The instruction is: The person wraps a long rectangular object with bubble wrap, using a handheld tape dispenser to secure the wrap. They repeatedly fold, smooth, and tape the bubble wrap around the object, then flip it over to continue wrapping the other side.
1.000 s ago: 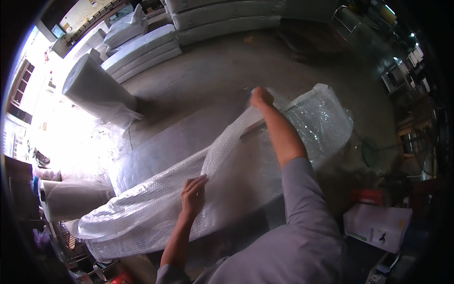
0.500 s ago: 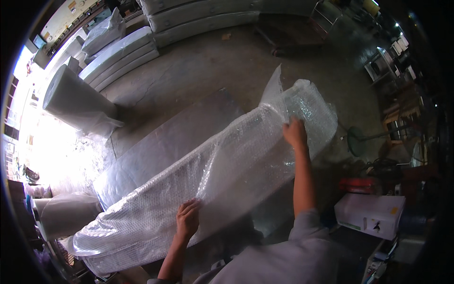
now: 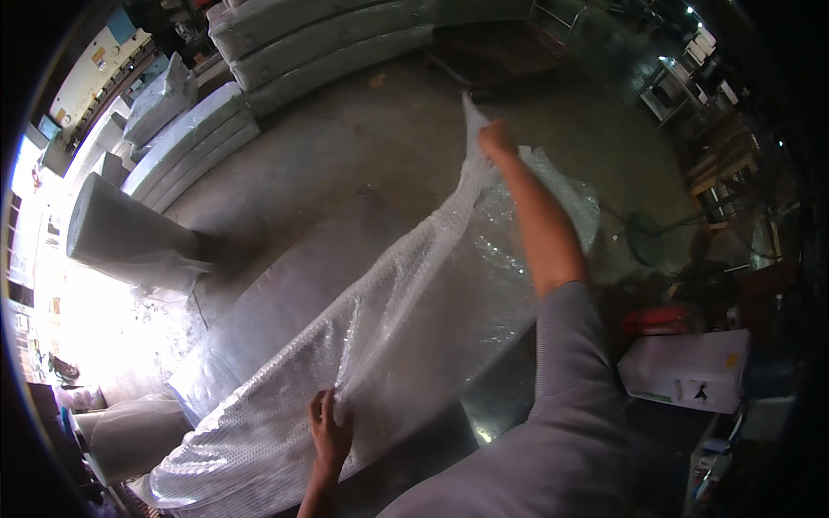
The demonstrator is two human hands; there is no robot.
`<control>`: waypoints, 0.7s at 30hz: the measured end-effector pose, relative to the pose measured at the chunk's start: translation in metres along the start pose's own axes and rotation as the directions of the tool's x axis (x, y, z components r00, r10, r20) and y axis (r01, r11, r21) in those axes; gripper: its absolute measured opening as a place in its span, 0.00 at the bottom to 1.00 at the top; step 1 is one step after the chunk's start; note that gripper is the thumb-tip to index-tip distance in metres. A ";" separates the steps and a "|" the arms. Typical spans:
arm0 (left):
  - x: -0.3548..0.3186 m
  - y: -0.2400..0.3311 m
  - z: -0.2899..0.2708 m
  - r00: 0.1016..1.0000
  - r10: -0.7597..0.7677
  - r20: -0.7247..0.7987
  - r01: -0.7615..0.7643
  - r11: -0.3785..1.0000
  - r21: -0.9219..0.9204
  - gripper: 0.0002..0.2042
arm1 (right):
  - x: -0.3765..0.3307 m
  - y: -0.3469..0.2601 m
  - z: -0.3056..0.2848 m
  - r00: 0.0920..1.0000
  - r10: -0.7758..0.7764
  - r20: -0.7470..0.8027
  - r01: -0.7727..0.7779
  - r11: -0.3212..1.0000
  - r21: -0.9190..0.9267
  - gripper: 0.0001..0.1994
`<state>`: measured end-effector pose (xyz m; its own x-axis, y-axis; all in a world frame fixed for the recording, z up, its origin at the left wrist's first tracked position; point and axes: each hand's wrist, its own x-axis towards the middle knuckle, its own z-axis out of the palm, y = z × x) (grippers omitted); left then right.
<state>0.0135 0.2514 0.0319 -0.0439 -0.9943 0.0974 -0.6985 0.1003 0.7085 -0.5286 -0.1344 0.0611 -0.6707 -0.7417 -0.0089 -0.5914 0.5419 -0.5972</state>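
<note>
A long sheet of clear bubble wrap (image 3: pixel 285 371) stretches diagonally from the lower left to the far middle, loosely covering a long flat piece whose form is partly hidden. My right hand (image 3: pixel 496 142), arm reaching far out, is closed on the wrap's far edge; a pointed end of the sheet sticks up past the fist. Close to me, my left hand (image 3: pixel 331 436) pinches the near part of the wrap, where a taut fold runs up from the fingers. Beyond the wrap a flat greyish sheet (image 3: pixel 259 315) lies on the floor.
Rolls of wrapping material, one upright-tilted (image 3: pixel 125 224) and one lying (image 3: pixel 134 436), are at the left. Wrapped mattress-like slabs (image 3: pixel 319 47) are stacked at the back. A low dark trolley (image 3: pixel 492 52) stands far off. At right are a white box (image 3: pixel 686 371) and a fan (image 3: pixel 643 237).
My right hand has moved farther out and slightly left, pulling the wrap's far edge into a tight, raised fold. My left hand has shifted a little down; its fingers have straightened somewhat.
</note>
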 end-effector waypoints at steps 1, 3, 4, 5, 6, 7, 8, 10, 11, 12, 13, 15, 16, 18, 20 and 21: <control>0.002 0.000 0.001 1.000 0.007 -0.014 -0.006 0.999 0.046 0.18 | 0.003 0.017 -0.022 0.997 0.024 0.072 -0.027 0.999 0.036 0.14; 0.003 -0.001 0.002 0.999 0.039 0.031 -0.043 0.985 0.164 0.21 | -0.007 0.057 -0.052 0.997 0.019 0.074 -0.032 0.984 0.175 0.18; 0.003 -0.003 0.001 0.995 0.096 0.040 -0.102 0.980 0.174 0.21 | -0.021 0.078 -0.059 1.000 -0.009 0.018 0.003 0.959 0.285 0.22; 0.001 -0.005 -0.001 0.991 0.133 0.020 -0.135 0.972 0.194 0.22 | -0.036 0.098 -0.060 0.999 0.049 0.022 -0.053 0.920 0.388 0.20; 0.000 -0.009 -0.003 0.983 0.182 -0.015 -0.175 0.961 0.215 0.22 | -0.053 0.115 -0.057 0.989 0.139 0.059 -0.150 0.865 0.478 0.19; -0.005 -0.010 -0.006 0.967 0.253 -0.025 -0.244 0.951 0.191 0.23 | -0.068 0.129 -0.055 0.988 0.152 0.026 -0.142 0.828 0.542 0.20; -0.008 -0.013 -0.006 0.974 0.226 -0.014 -0.217 0.949 0.228 0.23 | -0.081 0.139 -0.051 0.980 0.196 0.019 -0.169 0.789 0.591 0.20; -0.017 -0.017 -0.007 0.965 0.263 -0.002 -0.251 0.924 0.288 0.23 | -0.093 0.149 -0.045 0.973 0.228 -0.031 -0.177 0.830 0.528 0.18; -0.021 -0.018 -0.008 0.966 0.258 0.018 -0.254 0.934 0.252 0.23 | -0.094 0.152 -0.044 0.971 0.238 -0.019 -0.195 0.839 0.509 0.18; -0.026 -0.020 -0.006 0.959 0.275 0.064 -0.280 0.898 0.339 0.24 | -0.093 0.154 -0.044 0.972 0.233 -0.023 -0.194 0.855 0.480 0.17; -0.026 -0.022 -0.003 0.949 0.301 0.094 -0.312 0.854 0.416 0.24 | -0.089 0.157 -0.043 0.973 0.233 0.002 -0.207 0.862 0.462 0.17; -0.026 -0.024 0.002 0.937 0.300 0.179 -0.349 0.836 0.423 0.26 | -0.082 0.167 -0.042 0.986 0.163 0.016 -0.158 0.919 0.360 0.16; -0.027 -0.023 0.004 0.945 0.255 0.207 -0.320 0.856 0.406 0.26 | -0.080 0.174 -0.043 0.993 0.042 -0.110 -0.036 0.998 0.054 0.17; -0.024 -0.022 0.003 0.956 0.207 0.207 -0.275 0.876 0.396 0.26 | -0.078 0.185 -0.041 0.990 -0.074 -0.117 0.035 0.952 -0.303 0.29; -0.025 -0.019 -0.001 0.961 0.129 0.245 -0.216 0.903 0.372 0.27 | -0.078 0.181 -0.045 0.999 -0.013 0.044 0.027 0.945 -0.327 0.41; -0.025 -0.017 -0.003 0.959 0.122 0.257 -0.213 0.907 0.363 0.27 | -0.079 0.170 -0.048 0.999 -0.028 -0.025 0.018 0.944 -0.328 0.43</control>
<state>0.0287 0.2746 0.0192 -0.3105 -0.9506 0.0004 -0.8838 0.2888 0.3681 -0.5975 0.0353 -0.0012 -0.6650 -0.7463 0.0282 -0.7176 0.6281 -0.3009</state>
